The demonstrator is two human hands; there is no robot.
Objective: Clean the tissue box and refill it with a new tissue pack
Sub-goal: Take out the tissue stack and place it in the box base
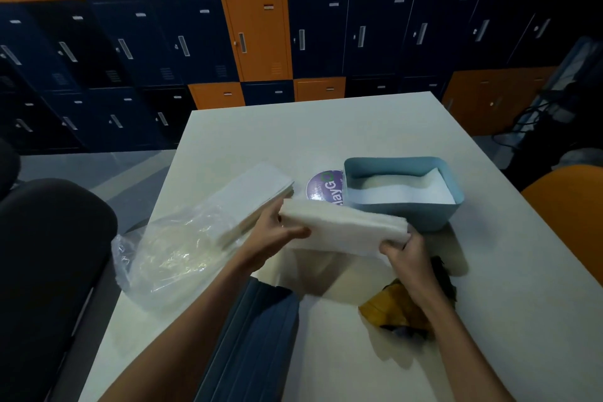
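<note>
Head cam, looking down at the white table (326, 127). Both hands are gripping a thick stack of white tissues (342, 228), held just above the tabletop and right in front of the light blue tissue box (421, 215). The left hand (274, 238) has its end of the stack pinched, thumb on top and fingers underneath, forearm coming in at a diagonal from the bottom left. The right hand (408, 258) clamps the other end, fingers curled over the edge, wrist bent down a bit.

The tissue box sits open with its top off, and there are already some white tissues inside (looks like they slump toward its far right corner). Left of the box sits a purple round sticker or disc (323, 188), partly hidden by it. Further left of the box, a clear plastic wrapper (169, 251) with more tissues sticking out. Near side of the box, under the right forearm, a crumpled yellow cloth (394, 307).
</note>
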